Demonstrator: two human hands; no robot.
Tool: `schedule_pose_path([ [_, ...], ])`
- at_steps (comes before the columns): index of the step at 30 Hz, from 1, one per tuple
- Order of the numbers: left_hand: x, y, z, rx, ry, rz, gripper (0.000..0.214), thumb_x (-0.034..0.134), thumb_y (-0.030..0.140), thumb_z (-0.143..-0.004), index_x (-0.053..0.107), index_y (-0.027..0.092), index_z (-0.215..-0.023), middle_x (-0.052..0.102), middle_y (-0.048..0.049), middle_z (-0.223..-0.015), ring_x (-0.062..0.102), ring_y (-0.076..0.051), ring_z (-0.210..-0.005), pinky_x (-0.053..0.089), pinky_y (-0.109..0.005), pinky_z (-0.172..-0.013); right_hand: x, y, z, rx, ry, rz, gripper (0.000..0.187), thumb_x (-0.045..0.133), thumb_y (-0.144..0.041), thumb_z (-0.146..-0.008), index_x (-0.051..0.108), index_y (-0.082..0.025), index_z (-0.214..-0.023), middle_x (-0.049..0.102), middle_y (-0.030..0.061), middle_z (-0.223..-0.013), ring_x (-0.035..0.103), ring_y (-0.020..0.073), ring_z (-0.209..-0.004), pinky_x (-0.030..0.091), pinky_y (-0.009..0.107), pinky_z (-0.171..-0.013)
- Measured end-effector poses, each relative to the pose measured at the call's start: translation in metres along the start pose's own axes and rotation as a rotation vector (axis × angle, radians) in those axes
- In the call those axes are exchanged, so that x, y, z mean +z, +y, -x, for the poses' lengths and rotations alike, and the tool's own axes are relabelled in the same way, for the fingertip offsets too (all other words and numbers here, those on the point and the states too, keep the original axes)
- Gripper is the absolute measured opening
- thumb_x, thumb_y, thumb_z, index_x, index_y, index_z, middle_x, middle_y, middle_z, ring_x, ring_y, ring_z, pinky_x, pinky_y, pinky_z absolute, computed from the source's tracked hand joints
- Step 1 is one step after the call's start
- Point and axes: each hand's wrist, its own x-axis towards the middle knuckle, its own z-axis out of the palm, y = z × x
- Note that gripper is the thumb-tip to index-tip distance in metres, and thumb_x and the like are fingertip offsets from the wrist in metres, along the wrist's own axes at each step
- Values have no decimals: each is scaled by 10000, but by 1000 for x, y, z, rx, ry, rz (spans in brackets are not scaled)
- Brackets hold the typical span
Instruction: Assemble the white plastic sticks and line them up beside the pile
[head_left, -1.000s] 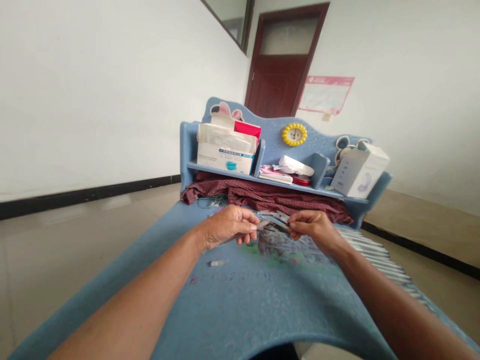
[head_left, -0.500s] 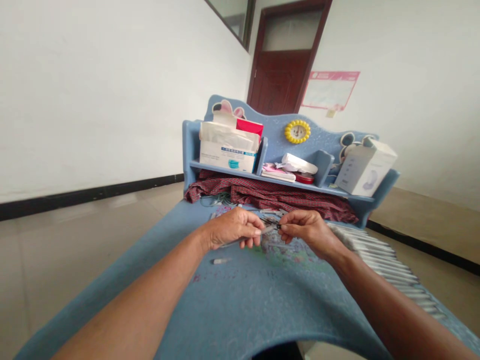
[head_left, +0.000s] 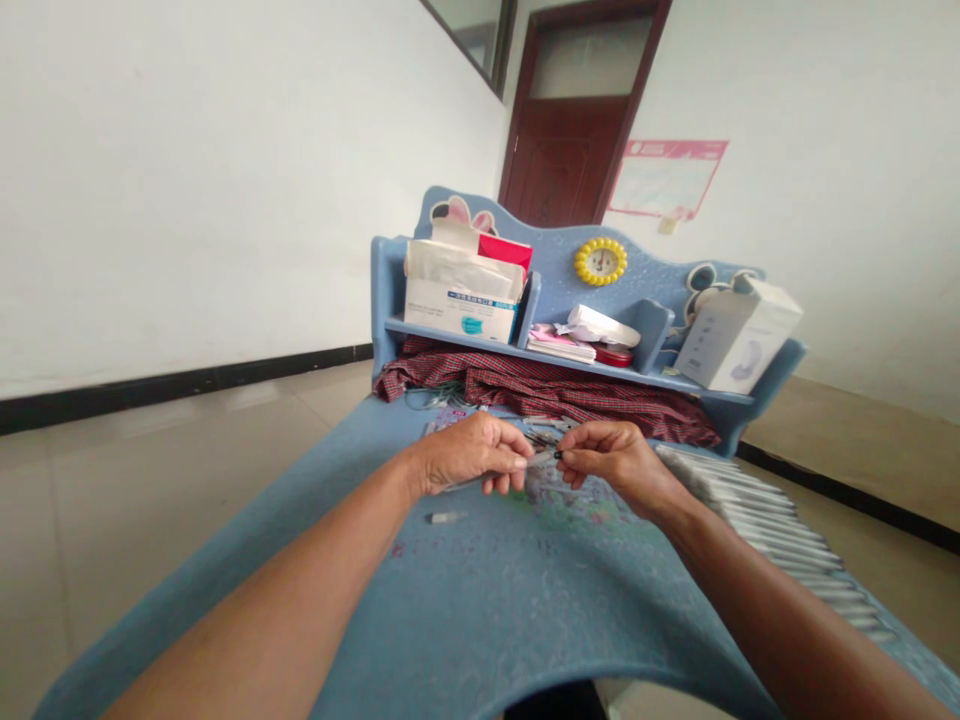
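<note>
My left hand [head_left: 476, 455] is closed on a slim translucent pen barrel [head_left: 541, 458], which sticks out past the fingertips to the right. Facing it, my right hand [head_left: 615, 458] pinches a small black piece [head_left: 558, 455] at the barrel's right end; whether the two touch I cannot tell. Behind the hands lies a loose heap of thin pen parts [head_left: 547, 430], partly hidden by the fingers. A small clear and white pen cap [head_left: 447, 517] rests on the blue desk [head_left: 450, 610], in front of my left hand.
Many grey-white pens [head_left: 772, 535] lie side by side along the desk's right side. At the back a checked cloth [head_left: 540, 385] is bunched under a blue shelf [head_left: 465, 332], which holds a face-mask box [head_left: 450, 300], a white box [head_left: 739, 340] and a yellow clock [head_left: 600, 262].
The whole view has shifted slightly to the right. Both hands keep nearly the same grip and position, with the black piece still at the barrel's end.
</note>
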Motion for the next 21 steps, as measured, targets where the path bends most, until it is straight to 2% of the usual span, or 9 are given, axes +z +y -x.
schedule_pose_path([
  [7,0,-3,-1,-5,-17,-7,176,608,233,-722,602,119,-856,665,-25,-641,542,-84,-479,393,-189,-442,1,0,-1,-5,-41,36,179,697,-287,-642,655,-131,-718,619,-1,-558,566,104,-490,472,234,-495],
  [21,0,-2,0,-25,-52,-6,170,599,244,-725,604,120,-841,661,-24,-624,530,-80,-456,383,-184,-420,4,-4,2,-27,-33,139,151,670,-278,-656,656,-133,-695,600,-6,-523,534,94,-457,449,228,-479],
])
